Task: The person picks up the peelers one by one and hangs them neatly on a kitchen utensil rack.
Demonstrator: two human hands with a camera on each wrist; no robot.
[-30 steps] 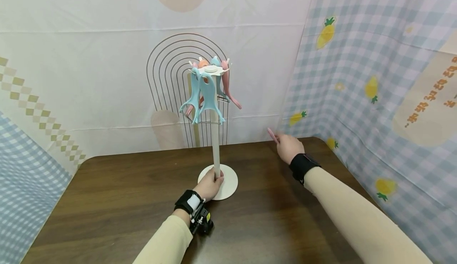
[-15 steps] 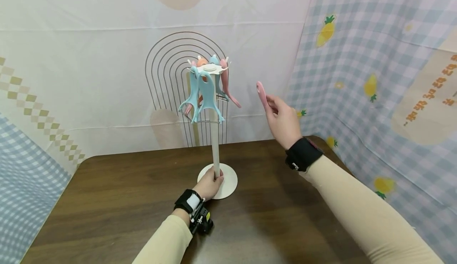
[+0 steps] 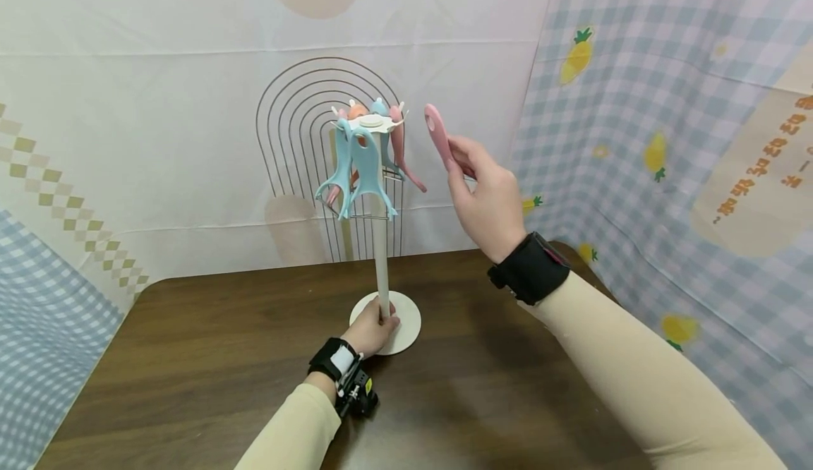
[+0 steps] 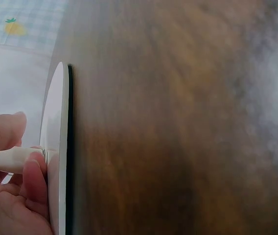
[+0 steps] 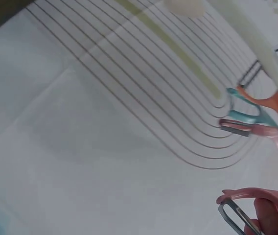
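Note:
A white stand with a round base stands upright on the table. My left hand grips its pole low down, just above the base; the left wrist view shows fingers curled around the pole. Y-shaped peelers hang from the hooked top: light blue peelers in front, a pink peeler at the right, others partly hidden behind. My right hand pinches another pink peeler in the air, right of the stand's top, handle end up. Its metal blade shows in the right wrist view.
The brown wooden table reaches back to a white cloth backdrop with printed arches. A blue checked cloth with pineapples hangs along the right side. Another checked cloth is at the left.
My right hand has lifted the pink peeler from low over the table's back right, up and leftward to beside the stand's top. The left hand keeps its grip on the pole.

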